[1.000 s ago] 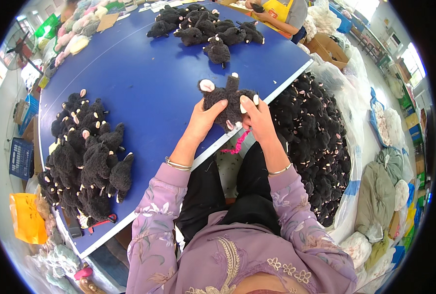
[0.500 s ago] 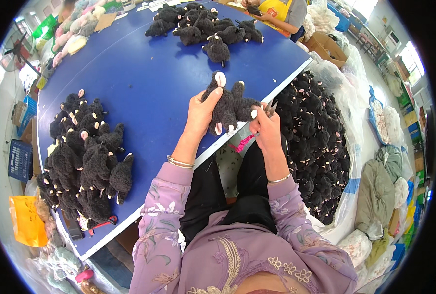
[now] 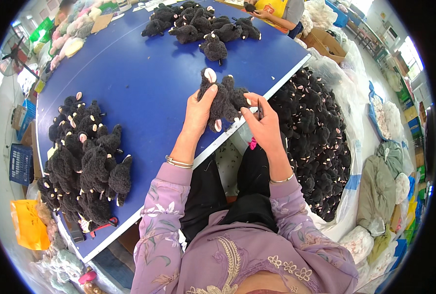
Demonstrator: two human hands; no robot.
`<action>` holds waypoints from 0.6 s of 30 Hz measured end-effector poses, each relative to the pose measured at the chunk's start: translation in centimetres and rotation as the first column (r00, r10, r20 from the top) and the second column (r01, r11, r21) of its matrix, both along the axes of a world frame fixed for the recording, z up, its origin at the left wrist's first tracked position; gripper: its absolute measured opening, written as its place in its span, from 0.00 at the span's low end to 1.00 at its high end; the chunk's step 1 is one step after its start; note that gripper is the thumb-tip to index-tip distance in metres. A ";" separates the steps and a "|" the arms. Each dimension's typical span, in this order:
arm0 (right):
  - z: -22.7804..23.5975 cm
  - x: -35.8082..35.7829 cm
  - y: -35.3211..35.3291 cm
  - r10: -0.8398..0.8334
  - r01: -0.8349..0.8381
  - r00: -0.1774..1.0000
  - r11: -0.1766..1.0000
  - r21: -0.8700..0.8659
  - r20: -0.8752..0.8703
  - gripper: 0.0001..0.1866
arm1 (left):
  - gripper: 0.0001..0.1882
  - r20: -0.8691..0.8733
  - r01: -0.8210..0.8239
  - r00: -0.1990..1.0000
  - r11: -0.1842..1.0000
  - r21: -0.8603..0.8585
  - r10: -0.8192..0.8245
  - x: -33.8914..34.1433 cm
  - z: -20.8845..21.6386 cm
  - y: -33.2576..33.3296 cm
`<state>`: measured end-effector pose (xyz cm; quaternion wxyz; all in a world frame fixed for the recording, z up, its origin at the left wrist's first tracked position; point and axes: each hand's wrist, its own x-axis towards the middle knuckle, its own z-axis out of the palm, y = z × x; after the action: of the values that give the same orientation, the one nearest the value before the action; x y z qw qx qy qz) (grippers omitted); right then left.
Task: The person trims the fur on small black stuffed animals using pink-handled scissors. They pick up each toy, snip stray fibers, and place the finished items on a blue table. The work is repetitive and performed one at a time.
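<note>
A small black plush toy with pale pink ears and white-tipped limbs is held over the table's near edge. My left hand is closed around its ear end, thumb on top. At one limb of the toy, my right hand pinches near the white tip with thumb and forefinger. A pair of small scissors is tucked in that same hand, dark blades pointing up and a bit of pink showing below; the palm hides most of it.
On the blue table lie a pile of black plush toys at the left and another pile at the far side. A large bag of black toys stands to my right. Across the table, a person's arm shows.
The toy has moved slightly left and turned in my left hand. My right fingers have shifted onto its limb tip, and the scissors have swung back, showing less of blades and pink.
</note>
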<state>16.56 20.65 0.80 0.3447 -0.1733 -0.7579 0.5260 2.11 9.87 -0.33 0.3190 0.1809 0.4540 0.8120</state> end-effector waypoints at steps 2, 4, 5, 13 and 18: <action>0.6 0.3 0.5 0.010 -0.013 0.998 0.999 0.048 0.058 0.13 | 0.13 0.016 -0.032 0.999 0.999 0.022 0.032 0.0 -0.4 0.4; 1.2 0.7 0.9 0.059 -0.063 0.996 0.997 0.052 0.073 0.11 | 0.13 0.034 -0.033 0.999 0.999 0.018 0.032 -0.1 -0.4 0.4; 1.4 0.8 0.7 0.066 -0.067 0.997 0.997 0.024 0.038 0.09 | 0.13 0.043 -0.031 0.999 0.999 0.018 0.030 0.0 -0.4 0.4; -0.2 1.0 -2.1 0.030 -0.029 0.998 0.999 -0.024 0.047 0.13 | 0.13 0.024 -0.122 0.992 0.992 -0.006 0.122 -0.1 -0.5 0.4; -3.6 1.4 -3.4 0.071 -0.103 0.991 0.947 -0.305 -0.114 0.12 | 0.17 0.009 -0.154 0.988 0.988 0.020 0.154 -0.8 -0.7 -0.1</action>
<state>17.99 17.26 -2.83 0.3277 -0.1647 -0.6544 0.6612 1.29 9.75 -1.03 0.2551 0.1456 0.4572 0.8395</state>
